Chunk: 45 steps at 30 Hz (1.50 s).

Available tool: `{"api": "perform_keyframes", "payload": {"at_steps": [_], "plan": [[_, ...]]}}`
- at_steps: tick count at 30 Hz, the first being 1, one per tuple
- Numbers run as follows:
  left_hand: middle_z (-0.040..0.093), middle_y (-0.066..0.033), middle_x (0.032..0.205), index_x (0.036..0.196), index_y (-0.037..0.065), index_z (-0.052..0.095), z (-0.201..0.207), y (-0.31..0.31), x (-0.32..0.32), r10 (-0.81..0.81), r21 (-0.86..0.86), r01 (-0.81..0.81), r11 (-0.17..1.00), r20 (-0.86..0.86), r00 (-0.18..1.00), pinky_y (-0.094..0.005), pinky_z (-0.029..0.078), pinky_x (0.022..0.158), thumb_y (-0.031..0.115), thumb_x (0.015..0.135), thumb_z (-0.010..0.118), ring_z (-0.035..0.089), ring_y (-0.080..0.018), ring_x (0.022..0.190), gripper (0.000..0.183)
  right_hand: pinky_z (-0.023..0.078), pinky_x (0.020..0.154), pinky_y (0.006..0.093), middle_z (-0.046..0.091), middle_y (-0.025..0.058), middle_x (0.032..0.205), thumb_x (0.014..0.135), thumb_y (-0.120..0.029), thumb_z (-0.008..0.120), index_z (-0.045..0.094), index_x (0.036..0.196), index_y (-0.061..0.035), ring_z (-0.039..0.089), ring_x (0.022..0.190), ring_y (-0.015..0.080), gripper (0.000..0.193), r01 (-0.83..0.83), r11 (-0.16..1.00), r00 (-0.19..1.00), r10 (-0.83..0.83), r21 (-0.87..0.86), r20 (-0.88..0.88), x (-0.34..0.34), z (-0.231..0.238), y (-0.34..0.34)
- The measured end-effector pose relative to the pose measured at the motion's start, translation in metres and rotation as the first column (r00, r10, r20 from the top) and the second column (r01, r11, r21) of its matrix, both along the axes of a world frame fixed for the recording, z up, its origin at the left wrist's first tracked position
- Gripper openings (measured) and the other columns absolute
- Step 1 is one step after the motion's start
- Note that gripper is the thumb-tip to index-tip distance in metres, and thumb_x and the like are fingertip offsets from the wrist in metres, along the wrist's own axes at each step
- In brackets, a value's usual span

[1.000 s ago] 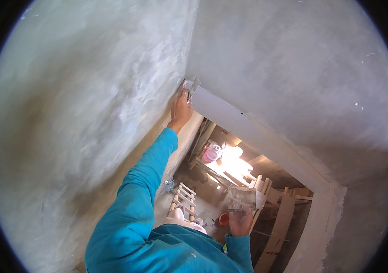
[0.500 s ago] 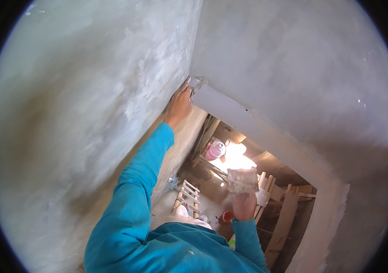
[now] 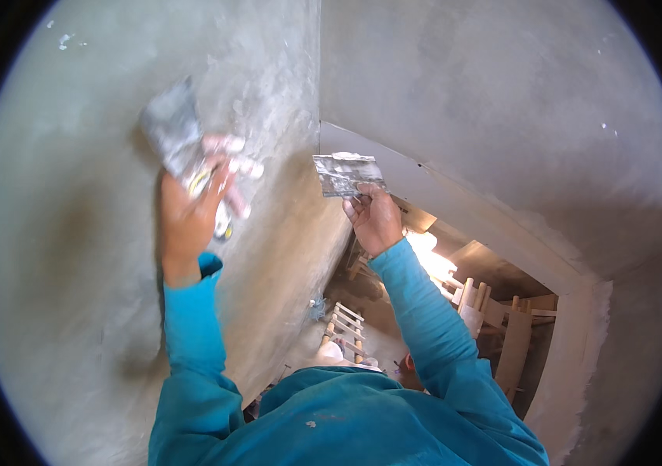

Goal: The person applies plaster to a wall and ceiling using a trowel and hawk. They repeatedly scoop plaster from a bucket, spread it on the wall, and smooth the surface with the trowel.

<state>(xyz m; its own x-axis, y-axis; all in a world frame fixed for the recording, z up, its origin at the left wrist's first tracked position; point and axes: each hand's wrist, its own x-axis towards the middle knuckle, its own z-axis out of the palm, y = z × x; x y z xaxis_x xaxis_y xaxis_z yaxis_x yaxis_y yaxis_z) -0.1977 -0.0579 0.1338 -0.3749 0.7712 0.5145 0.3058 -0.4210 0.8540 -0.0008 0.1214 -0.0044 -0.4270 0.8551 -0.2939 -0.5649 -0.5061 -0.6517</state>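
Observation:
My left hand (image 3: 189,221) is raised close to the left wall (image 3: 74,272), its fingers smeared with white and partly blurred. It is closed round a putty knife whose wide grey blade (image 3: 172,124) points up beside the wall; the handle is mostly hidden. In front of the inner corner, my right hand (image 3: 377,220) pinches the lower edge of a flat, rectangular metal plate (image 3: 349,179). White paste streaks the plate, with a thicker lump along its top edge.
A pale ledge (image 3: 455,198) borders an opening beneath the right wall (image 3: 486,101). Down below are a wooden ladder (image 3: 346,330), planks (image 3: 514,346) and a bright patch of light (image 3: 429,260).
My left hand has left the corner ledge and swung left over the wall with the putty knife. My right hand has risen from low down, bringing the plate up near the corner.

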Motion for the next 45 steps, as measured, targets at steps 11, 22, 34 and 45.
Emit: {"api": "perform_keyframes", "payload": {"at_steps": [11, 22, 34, 45], "plan": [[0.06, -0.0201, 0.102, 0.119, -0.011, 0.051, -0.033, -0.089, 0.009, 0.101, 0.005, -0.101, 0.995, 0.088, 0.991, -0.0309, 0.052, 0.044, -0.005, 0.094, 0.053, 0.069, -0.0298, 0.071, 0.026, 0.06, 0.089, 0.0415, 0.058, 0.0217, 0.117, 0.099, -0.009, 0.04, 0.051, 0.117, 0.0074, 0.063, 0.103, 0.0323, 0.027, 0.094, 0.994, 0.984, -0.101, -0.054, -0.144, -0.054, 0.016, 0.05], [0.062, -0.019, 0.096, 0.116, -0.01, 0.053, -0.035, -0.089, 0.011, -0.023, -0.029, 0.028, 0.999, 0.164, 0.986, -0.0286, 0.048, 0.044, -0.005, 0.093, 0.057, 0.069, -0.0264, 0.068, 0.024, 0.062, 0.092, 0.0447, 0.062, 0.0208, 0.124, 0.104, -0.017, 0.044, 0.055, 0.124, 0.0094, 0.063, 0.111, 0.0349, 0.035, 0.101, 0.933, 0.853, -0.259, -0.345, -0.452, -0.084, -0.003, 0.139], [0.062, -0.0191, 0.09, 0.11, -0.009, 0.056, -0.021, -0.097, 0.0, 0.161, 0.045, -0.163, 0.986, 0.051, 0.986, -0.029, 0.048, 0.043, -0.008, 0.09, 0.056, 0.069, -0.0278, 0.065, 0.019, 0.059, 0.099, 0.037, 0.062, 0.0253, 0.124, 0.104, -0.006, 0.037, 0.05, 0.126, 0.0192, 0.063, 0.116, 0.0344, 0.036, -0.133, 0.917, 0.536, -0.253, -0.376, -0.806, -0.066, -0.002, 0.132], [0.062, -0.0181, 0.079, 0.106, -0.008, 0.057, -0.026, -0.104, -0.004, 0.117, 0.031, -0.12, 0.992, 0.086, 0.989, -0.0303, 0.049, 0.045, -0.006, 0.088, 0.061, 0.066, -0.0255, 0.056, 0.018, 0.058, 0.103, 0.0448, 0.057, 0.0232, 0.125, 0.103, -0.003, 0.035, 0.046, 0.122, 0.0089, 0.061, 0.115, 0.0373, 0.025, 0.165, 0.979, 0.945, -0.191, -0.119, -0.267, -0.075, -0.036, 0.076]]}}
